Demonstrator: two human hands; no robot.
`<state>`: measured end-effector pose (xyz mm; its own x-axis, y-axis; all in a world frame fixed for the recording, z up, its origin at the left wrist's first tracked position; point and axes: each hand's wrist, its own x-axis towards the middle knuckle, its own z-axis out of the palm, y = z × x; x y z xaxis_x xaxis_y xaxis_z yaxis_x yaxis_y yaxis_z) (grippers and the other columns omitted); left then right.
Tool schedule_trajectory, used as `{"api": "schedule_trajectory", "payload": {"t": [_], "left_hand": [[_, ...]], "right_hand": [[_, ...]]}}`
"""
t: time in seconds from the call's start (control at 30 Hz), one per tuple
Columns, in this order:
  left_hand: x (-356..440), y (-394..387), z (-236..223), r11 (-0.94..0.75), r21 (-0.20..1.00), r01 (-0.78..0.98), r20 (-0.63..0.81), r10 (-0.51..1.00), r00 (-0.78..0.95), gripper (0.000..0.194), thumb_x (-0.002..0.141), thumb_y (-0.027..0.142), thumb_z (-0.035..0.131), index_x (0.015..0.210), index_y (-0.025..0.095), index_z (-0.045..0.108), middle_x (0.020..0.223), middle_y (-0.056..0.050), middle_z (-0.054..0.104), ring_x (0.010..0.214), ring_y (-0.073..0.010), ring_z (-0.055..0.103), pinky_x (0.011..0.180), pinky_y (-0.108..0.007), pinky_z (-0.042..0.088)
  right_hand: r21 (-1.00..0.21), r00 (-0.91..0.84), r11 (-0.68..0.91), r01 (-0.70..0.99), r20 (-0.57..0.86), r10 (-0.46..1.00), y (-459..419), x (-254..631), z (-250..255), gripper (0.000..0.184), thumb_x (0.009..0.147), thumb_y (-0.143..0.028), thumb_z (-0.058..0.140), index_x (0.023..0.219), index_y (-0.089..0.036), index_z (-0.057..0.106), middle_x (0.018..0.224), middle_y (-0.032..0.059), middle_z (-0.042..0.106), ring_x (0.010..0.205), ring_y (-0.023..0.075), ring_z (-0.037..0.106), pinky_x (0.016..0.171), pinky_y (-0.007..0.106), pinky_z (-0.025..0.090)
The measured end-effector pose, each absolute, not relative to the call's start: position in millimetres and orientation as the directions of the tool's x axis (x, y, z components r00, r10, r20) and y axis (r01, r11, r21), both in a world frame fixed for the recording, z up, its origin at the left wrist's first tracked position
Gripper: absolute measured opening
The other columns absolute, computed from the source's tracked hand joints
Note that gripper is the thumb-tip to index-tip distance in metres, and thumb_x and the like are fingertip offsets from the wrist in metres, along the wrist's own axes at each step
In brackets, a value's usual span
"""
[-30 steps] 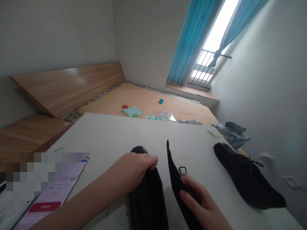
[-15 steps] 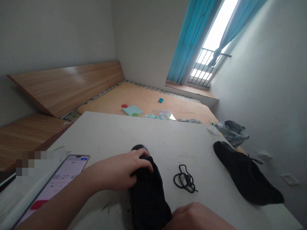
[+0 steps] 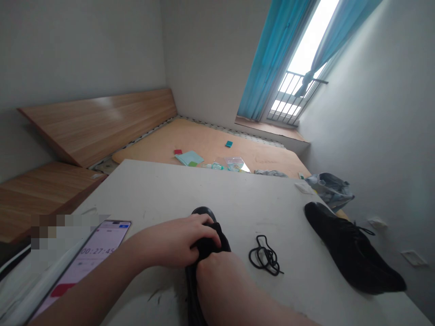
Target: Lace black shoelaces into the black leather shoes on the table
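Observation:
A black lace-up style shoe (image 3: 204, 211) lies with its toe pointing away from me, its laces not visible. My left hand (image 3: 185, 240) is wrapped over its front part, fingers curled across the upper. Against the shoe's upper, close behind the left fingers, my right hand (image 3: 224, 283) is closed in a fist. Its fingertips are hidden, so what they grip is not visible. Dark material bunches between the two hands. To their right a loose black shoelace (image 3: 267, 256) lies tangled. A second black shoe (image 3: 353, 253), with its lace tied in it, rests farther right.
All this is on a white tabletop (image 3: 163, 185). A phone (image 3: 98, 253) showing a running timer lies at the left under my forearm. Beyond the table's far edge, a low tan surface (image 3: 207, 136) holds small packets. A plastic bag (image 3: 331, 188) stands past the right edge.
My right hand has moved forward and left from the heel side of the shoe to its upper, next to the left hand. The left hand keeps its hold on the shoe.

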<state>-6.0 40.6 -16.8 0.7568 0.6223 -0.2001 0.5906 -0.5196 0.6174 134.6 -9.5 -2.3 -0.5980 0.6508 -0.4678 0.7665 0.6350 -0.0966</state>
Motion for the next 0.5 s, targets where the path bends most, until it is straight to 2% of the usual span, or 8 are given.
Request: {"api": "schedule_trajectory", "payload": {"t": [0.13, 0.27, 0.37, 0.5], "left_hand": [[-6.6, 40.1, -18.7, -0.52, 0.62, 0.588, -0.195, 0.623, 0.757, 0.048, 0.077, 0.006, 0.053, 0.113, 0.033, 0.068, 0.124, -0.001, 0.056, 0.113, -0.0214, 0.058, 0.099, -0.032, 0.047], [-7.2, 38.8, -20.1, -0.51, 0.619, 0.598, -0.21, 0.626, 0.751, 0.054, 0.073, 0.002, 0.052, 0.114, 0.035, 0.067, 0.128, 0.0, 0.054, 0.115, -0.021, 0.057, 0.1, -0.031, 0.046], [-7.3, 38.3, -19.5, -0.506, 0.62, 0.599, -0.216, 0.625, 0.751, 0.057, 0.072, 0.001, 0.051, 0.115, 0.036, 0.067, 0.13, 0.0, 0.053, 0.116, -0.0213, 0.057, 0.1, -0.032, 0.047], [-6.6, 38.1, -18.4, -0.517, 0.601, 0.609, -0.216, 0.629, 0.747, 0.057, 0.073, 0.002, 0.051, 0.116, 0.035, 0.066, 0.128, -0.001, 0.054, 0.114, -0.0226, 0.057, 0.099, -0.034, 0.047]], "right_hand": [[-0.123, -0.633, 0.679, 0.724, -0.511, 0.581, -12.7, 142.7, -11.1, 0.029, 0.083, -0.003, 0.052, 0.103, -0.005, 0.073, 0.1, 0.0207, 0.075, 0.092, 0.0305, 0.073, 0.078, 0.038, 0.058], [0.035, -0.661, 0.772, 0.635, -0.492, 0.566, -13.2, 141.6, -33.5, 0.036, 0.084, -0.002, 0.051, 0.115, 0.006, 0.067, 0.118, 0.0305, 0.066, 0.113, 0.0364, 0.064, 0.095, 0.047, 0.052], [0.062, -0.707, 0.821, 0.568, -0.473, 0.525, -13.5, 141.1, -48.9, 0.035, 0.083, -0.002, 0.053, 0.113, 0.008, 0.067, 0.113, 0.032, 0.067, 0.108, 0.0388, 0.067, 0.092, 0.051, 0.053], [0.028, -0.786, 0.868, 0.496, -0.41, 0.462, -14.6, 148.7, -61.8, 0.035, 0.08, -0.006, 0.058, 0.112, 0.001, 0.069, 0.114, 0.0283, 0.069, 0.098, 0.0356, 0.07, 0.084, 0.047, 0.057]]}}
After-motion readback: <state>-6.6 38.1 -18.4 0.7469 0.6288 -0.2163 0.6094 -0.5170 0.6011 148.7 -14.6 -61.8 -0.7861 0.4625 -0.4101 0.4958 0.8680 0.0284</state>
